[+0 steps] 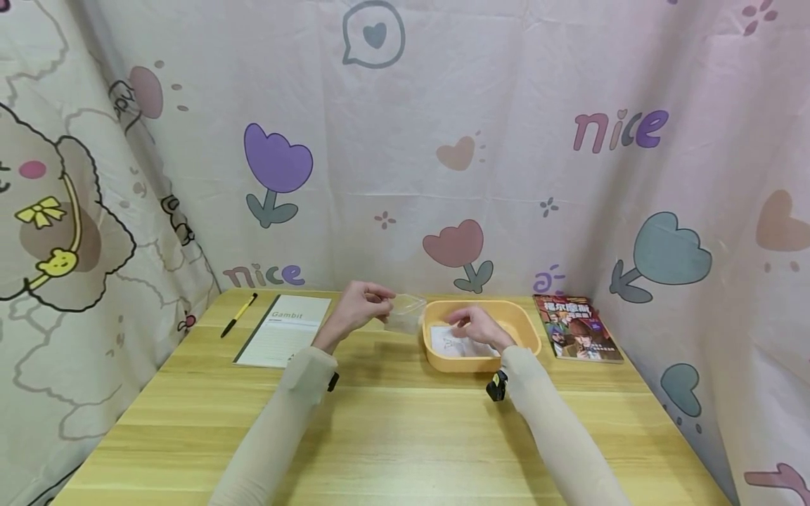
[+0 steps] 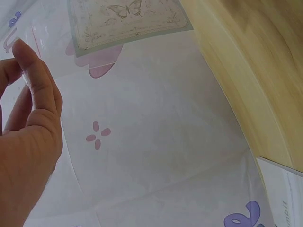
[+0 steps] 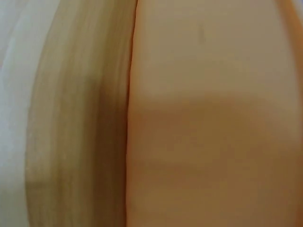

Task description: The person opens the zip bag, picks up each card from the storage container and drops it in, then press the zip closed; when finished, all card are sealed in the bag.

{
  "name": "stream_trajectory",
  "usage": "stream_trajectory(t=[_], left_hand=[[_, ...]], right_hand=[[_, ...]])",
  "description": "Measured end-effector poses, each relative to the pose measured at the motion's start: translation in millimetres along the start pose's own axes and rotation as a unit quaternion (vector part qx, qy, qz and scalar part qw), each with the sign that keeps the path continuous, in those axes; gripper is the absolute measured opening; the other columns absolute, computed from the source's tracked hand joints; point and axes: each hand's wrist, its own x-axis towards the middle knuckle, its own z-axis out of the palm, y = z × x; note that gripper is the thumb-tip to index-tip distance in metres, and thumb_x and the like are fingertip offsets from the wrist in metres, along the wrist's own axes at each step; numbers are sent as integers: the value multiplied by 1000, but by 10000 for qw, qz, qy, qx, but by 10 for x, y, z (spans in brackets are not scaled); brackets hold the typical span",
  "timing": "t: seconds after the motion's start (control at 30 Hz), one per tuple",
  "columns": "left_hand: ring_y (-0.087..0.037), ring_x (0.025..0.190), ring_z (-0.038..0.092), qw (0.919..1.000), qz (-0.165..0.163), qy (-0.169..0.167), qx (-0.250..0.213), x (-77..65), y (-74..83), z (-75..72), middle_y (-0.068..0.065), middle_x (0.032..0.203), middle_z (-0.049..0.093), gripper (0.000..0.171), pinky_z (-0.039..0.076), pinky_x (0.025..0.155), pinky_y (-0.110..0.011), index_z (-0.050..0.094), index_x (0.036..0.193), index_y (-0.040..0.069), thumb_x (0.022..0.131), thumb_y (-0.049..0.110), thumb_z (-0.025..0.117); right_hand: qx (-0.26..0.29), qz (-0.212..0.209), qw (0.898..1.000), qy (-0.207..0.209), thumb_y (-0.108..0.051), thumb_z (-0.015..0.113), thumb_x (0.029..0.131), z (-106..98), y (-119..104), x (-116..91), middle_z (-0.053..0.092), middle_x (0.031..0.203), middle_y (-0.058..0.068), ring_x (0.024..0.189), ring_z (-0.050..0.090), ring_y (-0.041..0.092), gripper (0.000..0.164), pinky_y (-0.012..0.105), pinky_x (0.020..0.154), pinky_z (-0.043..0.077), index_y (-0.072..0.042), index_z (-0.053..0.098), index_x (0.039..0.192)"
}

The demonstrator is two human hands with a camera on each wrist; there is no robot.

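Note:
My left hand (image 1: 361, 313) pinches a clear plastic bag (image 1: 407, 311) by its edge, between thumb and fingertips, above the table left of the yellow bin. In the left wrist view the left hand (image 2: 33, 104) is at the left, and a green-bordered card (image 2: 132, 23) with a butterfly print shows at the top, by the clear plastic. My right hand (image 1: 477, 327) reaches over the yellow bin (image 1: 484, 364), its fingers loosely bent, with nothing visible between them. Below its fingers lies a white sheet (image 1: 446, 342) with a line drawing, inside the bin. The right wrist view shows no hand.
A Gambit notepad (image 1: 281, 334) lies at the left of the wooden table (image 1: 405, 436), with a yellow and black pen (image 1: 239, 315) beyond it. Right of the bin is a colourful magazine (image 1: 579, 329). A printed curtain (image 1: 392, 140) hangs behind and on both sides.

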Motion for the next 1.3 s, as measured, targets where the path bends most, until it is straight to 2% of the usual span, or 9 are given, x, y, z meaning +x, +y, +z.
stream_trajectory(t=[0.1, 0.23, 0.33, 0.5, 0.7, 0.8, 0.93, 1.1, 1.3], left_hand=[[-23, 66, 68, 10000, -10, 13, -18, 85, -138, 8, -28, 93, 68, 22, 61, 65, -29, 68, 110, -10, 90, -2, 63], [-21, 65, 68, 9999, 66, 5, -85, 146, -250, 17, -25, 92, 69, 23, 61, 65, -29, 69, 111, -8, 90, 0, 65], [-19, 65, 67, 9999, 123, 14, -95, 155, -277, 21, -23, 90, 69, 23, 61, 65, -30, 70, 110, -6, 89, 2, 66], [-18, 63, 67, 9999, 123, 39, -57, 143, -271, 21, -18, 87, 70, 21, 61, 65, -31, 71, 108, -4, 89, 2, 66], [-18, 63, 67, 9999, 135, 61, -67, 148, -249, 18, -17, 85, 70, 20, 61, 65, -32, 72, 107, -3, 88, 1, 65], [-18, 63, 67, 9999, 118, 36, -97, 149, -256, 22, -19, 86, 70, 20, 61, 65, -31, 71, 107, -4, 88, 2, 66], [-18, 64, 67, 9999, 90, 3, -144, 143, -274, 31, -23, 89, 69, 22, 61, 65, -31, 70, 109, -5, 88, 2, 67], [-18, 64, 67, 10000, 57, 12, -75, 138, -288, 37, -21, 88, 69, 23, 61, 66, -31, 71, 110, -4, 88, 3, 67], [-18, 64, 67, 9999, 73, 35, -72, 137, -266, 25, -18, 85, 69, 21, 61, 66, -32, 71, 108, -4, 88, 1, 66]], right_hand=[[-200, 68, 9996, -179, 11, 69, 77, -7, 38, 0, 67, 117, 23, 100, 62, 32, 42, 39, 90, 53, 7, 66, 118], [-310, 434, 9982, -274, 9, 75, 73, -10, 69, -1, 64, 125, 19, 104, 59, 29, 50, 45, 97, 49, 2, 66, 121], [-205, 783, 9963, -286, 7, 77, 72, -5, 79, 2, 60, 131, 16, 108, 55, 28, 54, 46, 101, 45, -3, 66, 124], [-62, 1046, 9940, -312, 6, 78, 71, 8, 96, 0, 53, 140, 16, 119, 51, 32, 58, 51, 109, 40, -5, 65, 126], [5, 1005, 9944, -312, 7, 77, 72, 21, 117, -2, 53, 140, 17, 121, 50, 34, 58, 51, 109, 40, -3, 64, 127], [87, 938, 9951, -288, 8, 77, 70, 30, 122, 6, 55, 136, 15, 111, 52, 30, 59, 42, 97, 46, -3, 64, 127], [95, 813, 9965, -193, 11, 77, 69, 51, 125, 15, 60, 128, 12, 100, 50, 26, 59, 31, 83, 44, -5, 66, 125], [142, 609, 9980, 24, 14, 73, 70, 61, 127, 6, 63, 122, 12, 102, 54, 25, 54, 33, 88, 48, -5, 67, 121], [389, 351, 9985, 158, 10, 69, 78, 3, 133, -9, 67, 114, 14, 94, 59, 24, 47, 30, 82, 53, -4, 66, 122]])
